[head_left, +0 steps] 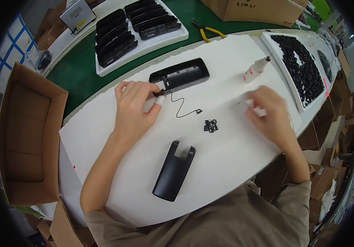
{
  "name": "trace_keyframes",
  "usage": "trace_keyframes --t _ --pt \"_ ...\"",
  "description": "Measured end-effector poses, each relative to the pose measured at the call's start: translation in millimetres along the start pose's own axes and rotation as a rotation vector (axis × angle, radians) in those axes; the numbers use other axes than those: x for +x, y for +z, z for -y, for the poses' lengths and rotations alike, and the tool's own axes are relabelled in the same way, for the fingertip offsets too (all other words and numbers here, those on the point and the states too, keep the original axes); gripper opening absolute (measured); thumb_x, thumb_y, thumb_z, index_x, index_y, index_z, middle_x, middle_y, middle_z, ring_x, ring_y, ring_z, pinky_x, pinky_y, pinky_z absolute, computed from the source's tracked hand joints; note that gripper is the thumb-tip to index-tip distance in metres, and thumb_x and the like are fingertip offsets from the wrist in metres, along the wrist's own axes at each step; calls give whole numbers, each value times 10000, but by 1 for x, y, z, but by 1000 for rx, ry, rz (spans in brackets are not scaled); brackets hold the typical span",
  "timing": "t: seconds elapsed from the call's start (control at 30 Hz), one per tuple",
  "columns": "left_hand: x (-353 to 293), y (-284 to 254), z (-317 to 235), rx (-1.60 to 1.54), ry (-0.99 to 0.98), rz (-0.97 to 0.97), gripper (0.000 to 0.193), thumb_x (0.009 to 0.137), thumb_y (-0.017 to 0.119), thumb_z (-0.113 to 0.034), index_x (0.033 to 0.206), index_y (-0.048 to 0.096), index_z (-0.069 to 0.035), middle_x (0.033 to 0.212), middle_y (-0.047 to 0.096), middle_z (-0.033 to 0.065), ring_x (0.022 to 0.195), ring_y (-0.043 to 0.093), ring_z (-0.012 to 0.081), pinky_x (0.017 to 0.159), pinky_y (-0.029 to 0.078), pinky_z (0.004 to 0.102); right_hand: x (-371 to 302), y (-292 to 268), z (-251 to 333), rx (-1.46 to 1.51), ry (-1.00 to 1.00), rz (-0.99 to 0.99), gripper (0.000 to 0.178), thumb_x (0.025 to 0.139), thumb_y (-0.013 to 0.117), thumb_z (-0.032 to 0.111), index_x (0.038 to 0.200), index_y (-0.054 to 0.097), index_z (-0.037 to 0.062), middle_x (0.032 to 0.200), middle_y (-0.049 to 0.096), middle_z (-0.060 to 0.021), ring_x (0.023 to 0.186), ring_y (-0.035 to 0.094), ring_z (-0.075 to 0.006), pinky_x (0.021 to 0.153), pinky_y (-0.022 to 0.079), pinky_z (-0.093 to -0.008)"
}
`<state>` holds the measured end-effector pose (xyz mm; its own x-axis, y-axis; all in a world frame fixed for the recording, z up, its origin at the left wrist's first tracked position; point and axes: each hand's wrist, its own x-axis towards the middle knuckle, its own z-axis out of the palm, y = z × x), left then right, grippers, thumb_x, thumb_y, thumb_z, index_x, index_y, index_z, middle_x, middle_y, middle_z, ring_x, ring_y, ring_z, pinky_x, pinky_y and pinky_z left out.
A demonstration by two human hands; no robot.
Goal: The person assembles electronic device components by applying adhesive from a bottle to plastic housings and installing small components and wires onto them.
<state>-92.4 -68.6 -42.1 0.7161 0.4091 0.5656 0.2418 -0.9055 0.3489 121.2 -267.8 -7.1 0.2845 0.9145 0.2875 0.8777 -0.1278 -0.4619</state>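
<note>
My left hand [138, 99] pinches the near left end of a black plastic housing [185, 74], which lies hollow side up on white sheeting. White wrapping covers its thumb tip. A thin black cord [179, 108] runs from that end to a small black clip-like piece [199, 111]. My right hand [267, 115] hovers to the right, curled and smeared by motion; whether anything is in its fingers is not visible. Between the hands sits a small cluster of black plastic pieces [211, 126]. A black forked cover [173, 173] lies closer to me.
A white tray of black shells [138, 31] stands at the back, with yellow-handled pliers [206, 31] beside it. A dropper bottle [256, 71] stands upright near a tray of small black parts [298, 68] at right. Cardboard boxes [31, 136] flank the table.
</note>
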Motion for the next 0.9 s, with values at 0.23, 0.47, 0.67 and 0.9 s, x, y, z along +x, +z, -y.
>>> trace_keyframes --t 0.23,0.47,0.67,0.9 --pt "-4 -5 3 -156 -142 46 162 686 679 -55 821 590 -44 792 594 48 765 537 196 834 333 324 50 45 26 204 -370 333 212 700 583 -41 912 592 -29 863 552 -141 753 578 -312 671 473 -366" --pt "-8 -4 2 -19 8 19 217 649 639 -8 844 561 -62 771 605 16 758 544 175 840 297 370 61 47 27 172 -347 348 166 701 557 -46 861 598 -40 803 582 -165 743 572 -319 678 470 -360" --pt "-11 -2 0 86 118 -56 237 623 637 8 834 559 -68 771 603 11 745 540 178 831 298 388 82 22 22 324 282 697 82 724 540 -40 780 585 -79 614 583 -83 433 523 -97 362 424 -228" --pt "-9 -1 -1 98 105 -44 209 632 643 -12 817 562 -67 761 592 12 744 536 180 832 298 392 65 26 13 477 288 494 107 755 541 -10 794 590 -96 641 614 -107 478 581 -115 448 485 -241"
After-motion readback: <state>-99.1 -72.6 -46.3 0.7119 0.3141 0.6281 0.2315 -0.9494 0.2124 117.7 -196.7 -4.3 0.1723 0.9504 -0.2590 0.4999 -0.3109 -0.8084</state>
